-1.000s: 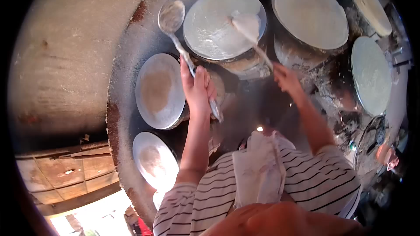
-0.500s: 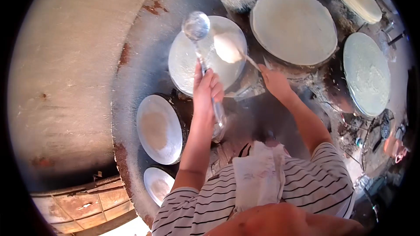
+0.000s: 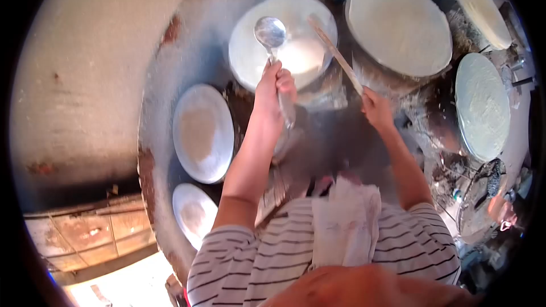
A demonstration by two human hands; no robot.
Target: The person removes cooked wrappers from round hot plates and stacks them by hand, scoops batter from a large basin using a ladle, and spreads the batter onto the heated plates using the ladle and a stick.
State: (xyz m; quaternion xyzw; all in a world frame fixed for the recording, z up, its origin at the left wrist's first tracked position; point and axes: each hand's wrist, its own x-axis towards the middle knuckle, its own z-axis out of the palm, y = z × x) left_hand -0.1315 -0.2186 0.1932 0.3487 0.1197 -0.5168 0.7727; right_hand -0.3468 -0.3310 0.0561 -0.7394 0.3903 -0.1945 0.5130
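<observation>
My left hand [image 3: 276, 88] is closed around the handle of a metal ladle [image 3: 269, 32], its round bowl held over a pale round griddle [image 3: 244, 51]. A white layer that looks like batter covers this griddle, with a bright glare near its middle. My right hand [image 3: 377, 108] grips a long, flat wooden stick [image 3: 339, 57]. The stick slants up and left, its tip over the right part of the same griddle. I cannot tell whether the tip touches the surface.
A griddle with a pale flat sheet [image 3: 398, 28] stands to the right, another with a wet white coat [image 3: 482, 108] farther right. Stacked flatbreads [image 3: 480, 11] lie at upper right. Two pale pans [image 3: 190, 156] [image 3: 185, 199] stand at left, near a curved counter edge [image 3: 149, 108].
The wooden stick has turned and moved off the middle of the griddle. My right hand has shifted right and slightly down. The ladle has moved slightly right; the view has shifted too.
</observation>
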